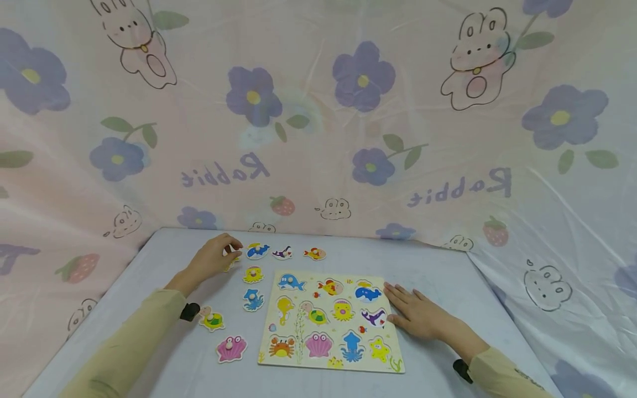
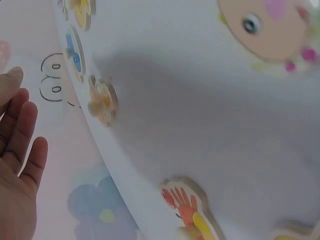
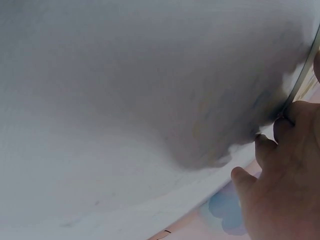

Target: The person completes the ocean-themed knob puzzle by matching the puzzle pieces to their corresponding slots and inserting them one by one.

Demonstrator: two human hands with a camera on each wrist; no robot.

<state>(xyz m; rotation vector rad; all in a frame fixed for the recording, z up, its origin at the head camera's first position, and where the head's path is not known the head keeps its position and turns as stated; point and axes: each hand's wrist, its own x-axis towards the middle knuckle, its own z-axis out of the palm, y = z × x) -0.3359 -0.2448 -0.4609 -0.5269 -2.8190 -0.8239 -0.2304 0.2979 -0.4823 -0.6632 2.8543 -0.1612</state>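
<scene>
My left hand (image 1: 219,255) hovers over the far left of the table, fingers loosely bent, beside a partly covered yellow puzzle piece (image 1: 230,266). In the left wrist view no object shows between the fingers (image 2: 27,125). My right hand (image 1: 417,312) lies flat, its fingers touching the right edge of the wooden puzzle board (image 1: 330,320). A knobbed blue dolphin piece (image 1: 291,282) sits in the board's upper left. Near my left hand are a blue whale piece (image 1: 257,251), a yellow octopus piece (image 1: 253,274) and a blue squid piece (image 1: 253,299).
A purple-and-white sea animal piece (image 1: 282,252) and a red-yellow fish piece (image 1: 315,254) lie behind the board. Left of it are a turtle piece (image 1: 212,319) and a pink shell piece (image 1: 231,349). A printed curtain (image 1: 318,127) hangs behind the white table (image 1: 448,276).
</scene>
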